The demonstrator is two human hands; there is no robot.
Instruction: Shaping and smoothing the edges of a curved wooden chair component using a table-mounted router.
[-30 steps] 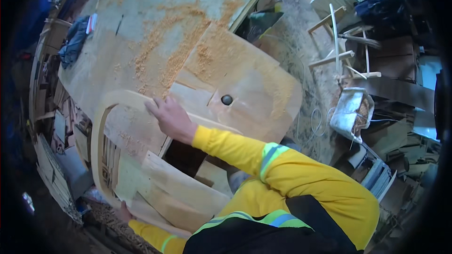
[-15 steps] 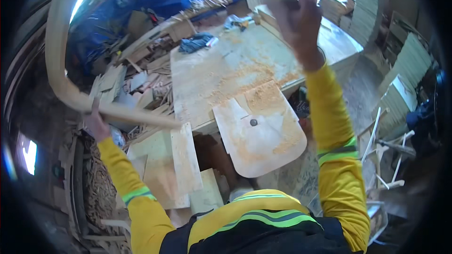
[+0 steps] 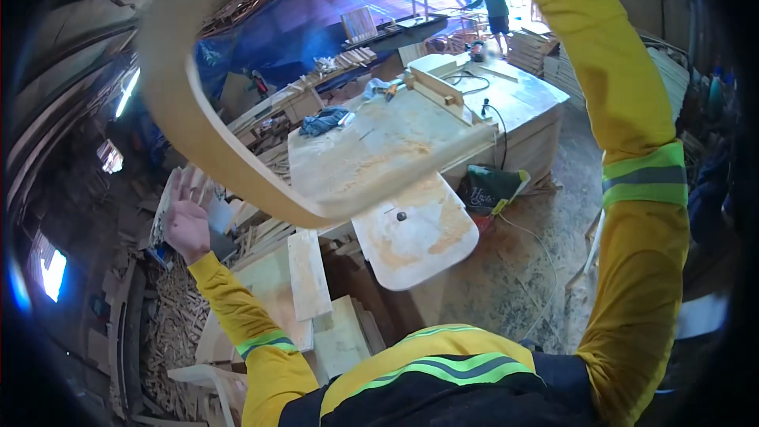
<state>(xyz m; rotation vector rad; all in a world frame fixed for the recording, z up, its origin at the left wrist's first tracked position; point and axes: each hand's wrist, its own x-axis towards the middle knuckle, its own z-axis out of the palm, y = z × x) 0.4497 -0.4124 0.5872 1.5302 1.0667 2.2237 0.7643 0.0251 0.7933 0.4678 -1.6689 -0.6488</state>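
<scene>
A large bent strip of pale wood (image 3: 229, 154) hangs close in front of me, blurred by motion. It curves down from the upper left, turns a corner near the middle and runs off to the right. My left hand (image 3: 187, 225) is to the left of the strip, palm showing and fingers stretched up, apart from the wood. The right arm, in a yellow sleeve (image 3: 632, 95), reaches up and out of the top edge, so my right hand is hidden. Beneath the strip is a pale board with rounded corners (image 3: 427, 241) and a dark round knob (image 3: 401, 216), dusted with sawdust.
A workbench (image 3: 379, 122) holds a blue cloth (image 3: 324, 121), sawdust, wooden blocks and a cable. A dark bag (image 3: 490, 188) stands beside it. Wood scraps (image 3: 186, 332) heap at the left; boards (image 3: 308, 273) lie nearer. Another person (image 3: 492, 6) stands far back.
My left hand has let go of the bent wooden strip and opened. The strip has swung right and closer, across the bench. My right hand has risen out of view.
</scene>
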